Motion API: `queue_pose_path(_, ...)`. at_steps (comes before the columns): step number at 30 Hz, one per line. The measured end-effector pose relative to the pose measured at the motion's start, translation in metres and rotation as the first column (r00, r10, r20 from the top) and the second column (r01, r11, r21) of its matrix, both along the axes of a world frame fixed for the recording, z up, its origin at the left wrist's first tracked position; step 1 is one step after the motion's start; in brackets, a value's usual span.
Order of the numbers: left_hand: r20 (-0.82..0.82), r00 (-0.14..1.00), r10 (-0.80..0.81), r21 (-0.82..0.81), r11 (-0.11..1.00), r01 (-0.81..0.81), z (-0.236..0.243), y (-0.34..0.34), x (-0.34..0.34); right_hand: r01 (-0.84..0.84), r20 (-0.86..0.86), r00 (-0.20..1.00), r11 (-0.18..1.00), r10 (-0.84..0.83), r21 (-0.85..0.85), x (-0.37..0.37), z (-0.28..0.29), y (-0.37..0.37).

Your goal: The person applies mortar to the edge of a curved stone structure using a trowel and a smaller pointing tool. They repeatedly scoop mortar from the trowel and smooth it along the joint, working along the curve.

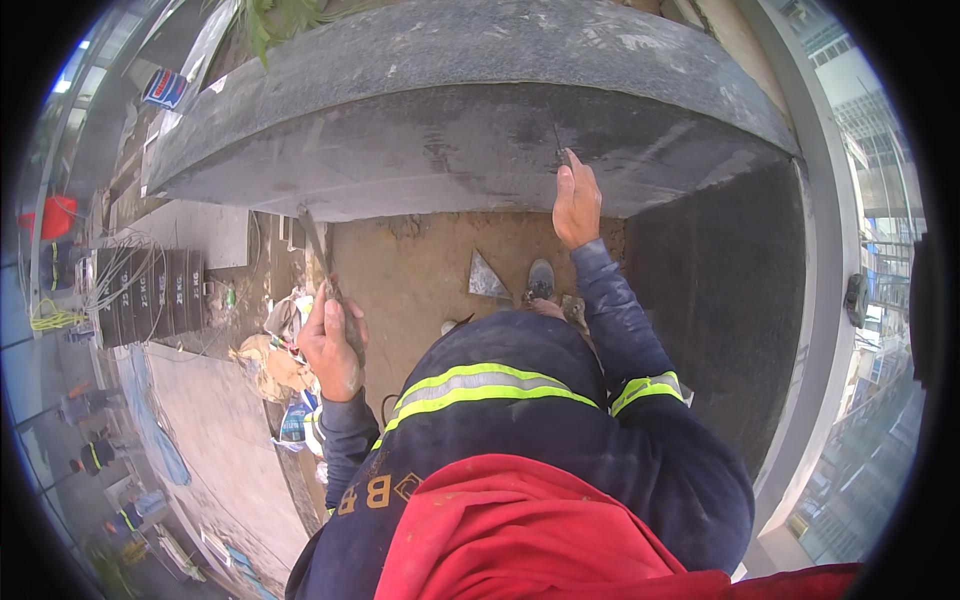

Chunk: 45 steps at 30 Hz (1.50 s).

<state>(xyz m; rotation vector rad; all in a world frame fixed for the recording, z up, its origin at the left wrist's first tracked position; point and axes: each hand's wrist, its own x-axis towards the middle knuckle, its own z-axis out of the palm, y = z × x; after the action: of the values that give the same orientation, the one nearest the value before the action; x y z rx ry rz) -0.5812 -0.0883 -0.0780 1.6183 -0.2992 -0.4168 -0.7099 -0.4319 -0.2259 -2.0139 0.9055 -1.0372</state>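
Observation:
My left hand (pixel 338 335), low at the left, grips a long, thin grey tool (pixel 313 240) that reaches up to the lower edge of a dark grey slab face (pixel 360 150). My right hand (pixel 575 200) is raised against that face, fingers closed on a thin dark tool (pixel 558 142), likely a blade, whose detail is hard to make out. The face is mottled with darker smears; above it runs a lighter grey top band (pixel 480 50). A dark side panel (pixel 730 300) stands to my right. A triangular grey piece (pixel 487 275) lies on the ground near my shoe (pixel 542 278).
A blue tin (pixel 164 88) sits at the upper left, near leaves (pixel 268 25). Stacked black weights (pixel 150 295) with wires, scattered bags (pixel 265 365) and a pale board (pixel 210 440) lie leftward. A grey frame (pixel 830 250) borders the right. Other people (pixel 95 455) appear at far left.

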Motion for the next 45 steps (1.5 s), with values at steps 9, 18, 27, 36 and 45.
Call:
queue_pose_path(9, 0.023, 1.0, -0.02, 0.003, 1.0, 0.019, 0.002, 0.033, 0.006, -0.31, 0.608, 0.733, 0.647, -0.304, 0.697, 0.065, 0.024, 0.031)
queue_pose_path(18, 0.055, 0.998, 0.03, 0.072, 0.997, -0.034, 0.005, 0.08, 0.016, -0.33, 0.568, 0.804, 0.664, -0.174, 0.671, 0.122, 0.025, 0.058)
queue_pose_path(27, 0.035, 0.994, 0.105, 0.003, 0.994, -0.105, -0.001, 0.093, 0.019, -0.222, 0.473, 0.875, 0.784, -0.102, 0.58, 0.156, 0.015, 0.078)
queue_pose_path(36, 0.007, 0.996, 0.086, 0.026, 0.996, -0.086, -0.011, 0.094, 0.024, -0.184, 0.375, 0.926, 0.804, -0.052, 0.566, 0.172, 0.016, 0.091)
queue_pose_path(45, 0.004, 0.999, 0.034, -0.017, 0.999, -0.034, -0.015, 0.075, 0.017, -0.374, 0.062, 0.906, 0.726, 0.418, 0.577, 0.153, -0.015, 0.073)
